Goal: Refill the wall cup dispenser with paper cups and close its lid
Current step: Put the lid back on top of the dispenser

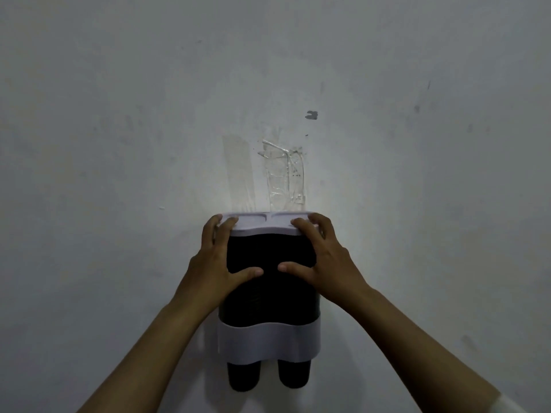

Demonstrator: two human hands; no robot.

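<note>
pale lilac plastic lid [265, 225] sits on top of the wall cup dispenser [269, 290], which hangs on the wall [119, 114] at about the middle of the view, low down. dispenser body is dark, smoky plastic, twin tubes side by side, with a lilac band [268, 342] across the lower front and two dark tube ends or cup bottoms poking out below it, can't tell which. strips of clear tape [284, 180] stuck to the wall just above the lid's back edge.

left hand [214, 263] holds the left side: fingers curled over the lid's left end, thumb lying across the dark front. right hand [322, 257] mirrors it on the right end, fingers bent over the lid's top, thumb on the front. both hands clamped on lid and body together, thumbs nearly meeting at the centre but apart.

lid looks seated flat, no obvious gap at the front lip, so probably the closing step, near done. whether cups are inside can't be seen through the dark wall.

handling guess: light, thin rigid plastic, smooth and a bit slippery, likely flexes if squeezed. mount looks tape-based, so hard downward force could peel it off the wall. best hold is as shown, at the lid's two outer ends with thumbs bracing the front, pressing evenly both sides so it snaps without skewing.
</note>
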